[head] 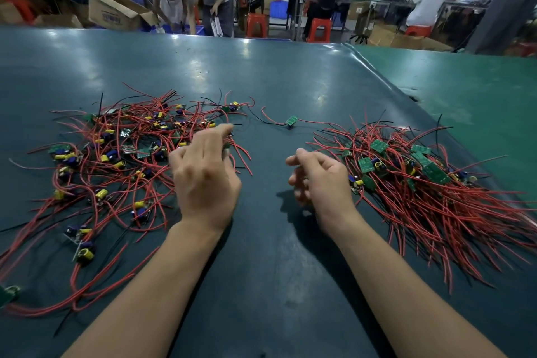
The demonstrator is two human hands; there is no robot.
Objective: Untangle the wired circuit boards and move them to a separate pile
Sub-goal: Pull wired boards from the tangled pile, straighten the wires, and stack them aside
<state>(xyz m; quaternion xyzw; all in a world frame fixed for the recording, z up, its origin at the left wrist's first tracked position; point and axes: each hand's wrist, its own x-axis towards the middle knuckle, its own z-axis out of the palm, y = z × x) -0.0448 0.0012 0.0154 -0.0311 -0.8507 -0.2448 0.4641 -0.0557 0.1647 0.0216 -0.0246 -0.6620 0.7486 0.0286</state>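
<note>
Reaching left hand [205,176] fingers apparently pinch board in tangled pile [122,160]; right hand [315,176] loosely curled, nothing held, beside sorted pile [430,183].

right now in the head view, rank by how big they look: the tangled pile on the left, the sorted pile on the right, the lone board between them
1-2. tangled pile and sorted pile: they cover similar areas, too close to rank.
3. lone board: clearly smallest, though it lies farther from the camera.

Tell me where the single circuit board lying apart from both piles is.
In the head view, the lone circuit board lies on the green table between the tangled pile on the left and the sorted pile on the right, beyond both hands.
</note>
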